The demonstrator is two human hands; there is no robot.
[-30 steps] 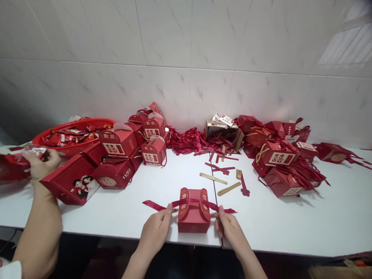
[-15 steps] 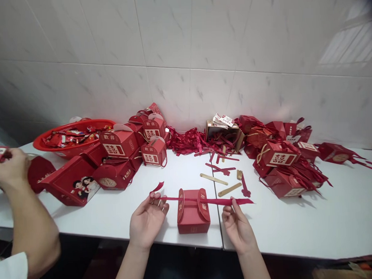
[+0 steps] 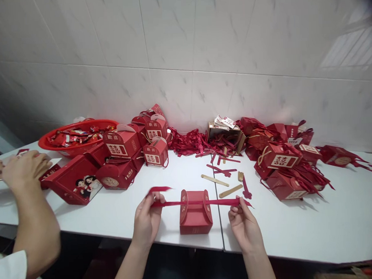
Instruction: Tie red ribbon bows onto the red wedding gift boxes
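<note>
A small red box (image 3: 196, 224) stands upright near the table's front edge, its two curved side flaps raised. A dark red ribbon (image 3: 223, 201) passes through both flaps and stretches out on either side. My left hand (image 3: 147, 220) pinches the ribbon left of the box, and a loose end curls above the fingers. On the other side my right hand (image 3: 245, 227) holds the ribbon between thumb and forefinger, with a short tip sticking out beyond. Neither hand touches the box.
Red boxes (image 3: 122, 143) are stacked left, beside a red basin (image 3: 70, 149) of wrapped sweets. Ribbons (image 3: 189, 141) and an open box (image 3: 224, 134) lie at the back. Gold and red strips (image 3: 230, 191) are scattered behind; tied boxes (image 3: 286, 182) sit right. Another person's arm (image 3: 36, 214) reaches in left.
My left hand has turned, its fingers now curled more around the ribbon, whose loose end swings right. The other person's hand has moved right and down, over white and red card.
</note>
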